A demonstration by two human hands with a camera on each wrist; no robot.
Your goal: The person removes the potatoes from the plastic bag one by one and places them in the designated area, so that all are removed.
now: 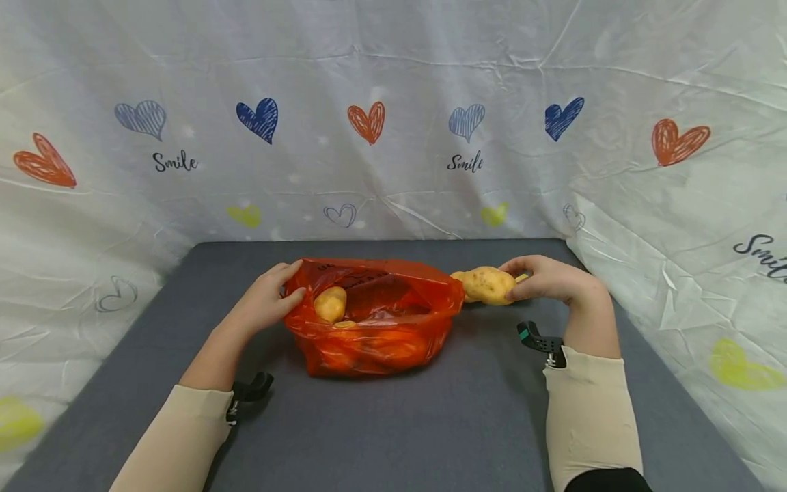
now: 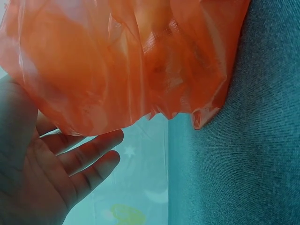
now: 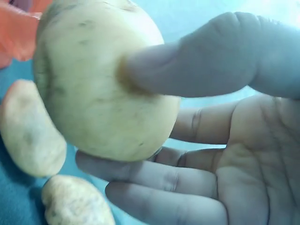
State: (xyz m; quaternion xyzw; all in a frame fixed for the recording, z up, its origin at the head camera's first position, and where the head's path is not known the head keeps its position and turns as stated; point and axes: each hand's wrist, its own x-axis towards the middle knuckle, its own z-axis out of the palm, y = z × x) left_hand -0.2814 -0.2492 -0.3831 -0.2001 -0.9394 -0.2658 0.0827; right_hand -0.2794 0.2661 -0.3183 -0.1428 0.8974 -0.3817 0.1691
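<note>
Beside a red bag [image 1: 381, 348] the left hand [image 1: 266, 295] pinches, the right hand [image 1: 549, 279] (wrist bent) grips a potato [image 1: 488, 285].

- In the head view, the black handwritten-style word "Smile" [image 1: 175, 161] is standing on the left part of the white, wrinkled fabric backdrop [image 1: 406, 41], just below a pale blue striped heart [image 1: 141, 119]
- A second black "Smile" [image 1: 465, 162] is repeating the same lettering on the right part of the backdrop, below another pale blue striped heart [image 1: 467, 121]
- On the white fabric sheet [image 1: 645, 273] at the right side, a larger, slanting black "Smil" [image 1: 762, 253] is showing, the word running out at the picture's edge
- On the red, translucent plastic bag [image 1: 375, 352], dark printed letters [image 1: 363, 279] are lying across the creased far wall near the rim, too small and distorted for reading
</note>
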